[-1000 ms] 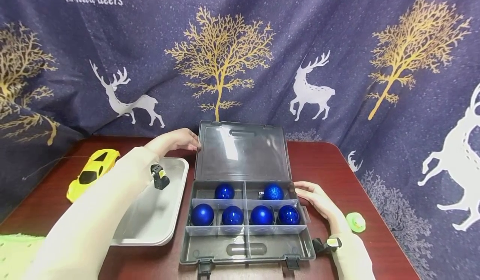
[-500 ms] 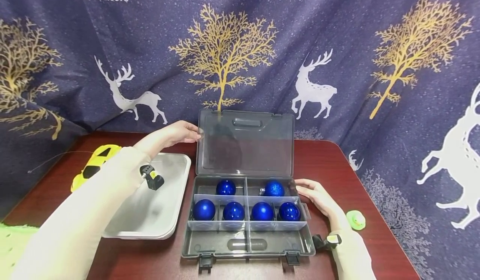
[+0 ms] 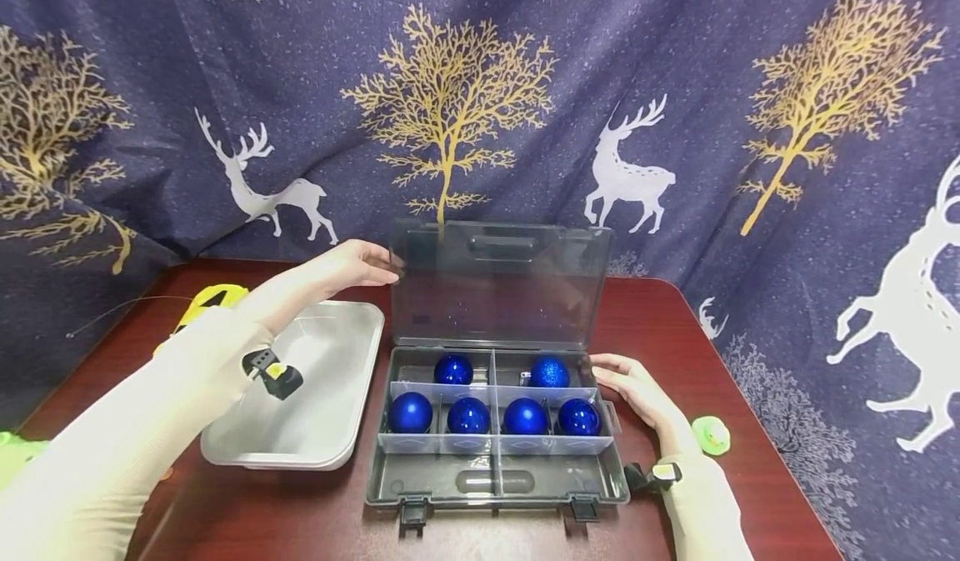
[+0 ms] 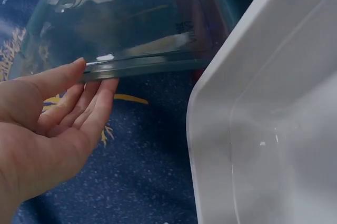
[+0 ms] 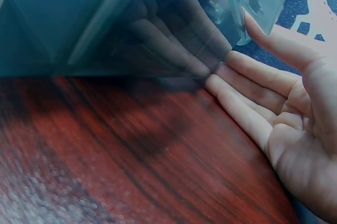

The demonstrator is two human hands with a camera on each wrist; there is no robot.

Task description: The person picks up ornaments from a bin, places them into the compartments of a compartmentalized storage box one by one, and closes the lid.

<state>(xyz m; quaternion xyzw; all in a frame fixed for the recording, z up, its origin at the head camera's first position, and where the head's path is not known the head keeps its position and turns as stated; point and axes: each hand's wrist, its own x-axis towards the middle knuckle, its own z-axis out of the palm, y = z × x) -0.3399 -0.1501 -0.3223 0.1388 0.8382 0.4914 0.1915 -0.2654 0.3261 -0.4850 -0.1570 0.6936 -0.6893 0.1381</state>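
Swinging up on its hinge, the smoky plastic lid (image 3: 498, 290) is now standing nearer to upright than a second ago, while the left wrist is sitting farther out to the left. The lid is rising from the far side of a compartment organizer box (image 3: 431, 476), its free edge pointing upward and its long axis running side to side, as the box's does. On the table (image 3: 300, 519), the box is lying flat beside a grey-white tray (image 3: 292, 428), its two latches (image 3: 413, 512) pointing toward the person. Six blue ball ornaments (image 3: 468, 416) are resting inside, two in the far compartments and four in the middle row. Reaching diagonally over the tray, the left hand (image 3: 354, 264) is pinching the lid's left edge, thumb on one face and fingers against the other. The right hand (image 3: 633, 388) is touching the box's right wall near the far corner with extended fingers, grasping nothing.
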